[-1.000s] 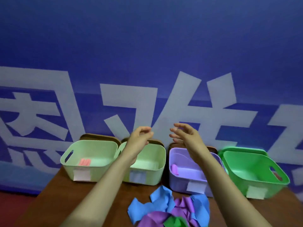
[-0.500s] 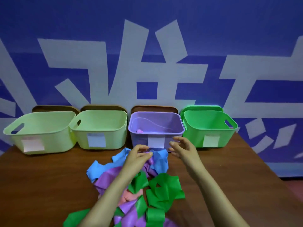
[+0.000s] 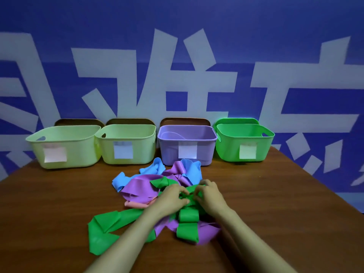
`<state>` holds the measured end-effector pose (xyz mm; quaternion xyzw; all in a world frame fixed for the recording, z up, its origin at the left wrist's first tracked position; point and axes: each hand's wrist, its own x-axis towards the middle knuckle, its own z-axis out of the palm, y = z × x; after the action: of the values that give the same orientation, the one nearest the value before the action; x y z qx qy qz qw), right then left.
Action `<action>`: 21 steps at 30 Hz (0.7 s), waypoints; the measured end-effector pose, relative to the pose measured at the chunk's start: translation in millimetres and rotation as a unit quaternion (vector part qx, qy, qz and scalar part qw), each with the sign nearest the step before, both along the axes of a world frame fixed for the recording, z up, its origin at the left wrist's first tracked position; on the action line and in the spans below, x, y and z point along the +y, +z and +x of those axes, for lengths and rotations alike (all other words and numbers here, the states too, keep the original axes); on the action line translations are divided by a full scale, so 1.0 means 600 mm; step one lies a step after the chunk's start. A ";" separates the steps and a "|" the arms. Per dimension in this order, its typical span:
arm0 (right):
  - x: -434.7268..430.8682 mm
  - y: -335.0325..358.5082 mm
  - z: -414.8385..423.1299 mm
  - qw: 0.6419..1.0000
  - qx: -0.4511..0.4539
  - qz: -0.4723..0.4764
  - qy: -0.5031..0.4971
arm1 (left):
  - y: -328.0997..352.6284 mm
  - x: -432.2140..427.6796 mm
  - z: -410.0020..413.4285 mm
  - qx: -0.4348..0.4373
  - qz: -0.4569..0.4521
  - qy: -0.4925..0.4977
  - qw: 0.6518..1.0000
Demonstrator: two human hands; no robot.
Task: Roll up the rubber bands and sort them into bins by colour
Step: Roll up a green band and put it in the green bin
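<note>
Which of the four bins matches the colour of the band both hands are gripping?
The bright green bin at the row's far right matches the green band; the purple bin and two pale yellow-green bins do not.

Not much can be read here tbh. Huge white characters (image 3: 189, 89) are painted on the blue wall (image 3: 177, 20), but they're cropped and can't be made out. Paper notes (image 3: 123, 150) are stuck on the bins (image 3: 137, 133), and no writing can be seen on them.

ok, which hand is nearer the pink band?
Left. The left hand is just right of the pink band; the right hand is farther right, past the left hand. Both pinch the green band.
</note>
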<state>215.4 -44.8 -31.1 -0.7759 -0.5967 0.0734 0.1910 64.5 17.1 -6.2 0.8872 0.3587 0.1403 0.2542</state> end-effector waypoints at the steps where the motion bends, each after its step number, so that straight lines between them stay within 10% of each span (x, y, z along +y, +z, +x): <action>1: -0.006 0.000 -0.003 1.000 -0.004 0.005 -0.006 | 0.004 -0.011 -0.007 -0.003 -0.004 0.004 1.000; 15: -0.039 0.017 -0.026 0.974 0.209 0.073 -0.054 | 0.017 -0.060 -0.037 -0.021 -0.093 0.048 0.994; 21: -0.048 0.100 -0.025 0.870 0.455 0.182 0.058 | 0.040 -0.034 -0.002 -0.347 -0.252 0.069 0.901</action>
<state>200.5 -73.4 28.9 -0.5718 -0.4911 0.3189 0.5746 63.1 -3.1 17.6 0.6614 0.3312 0.3615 0.5677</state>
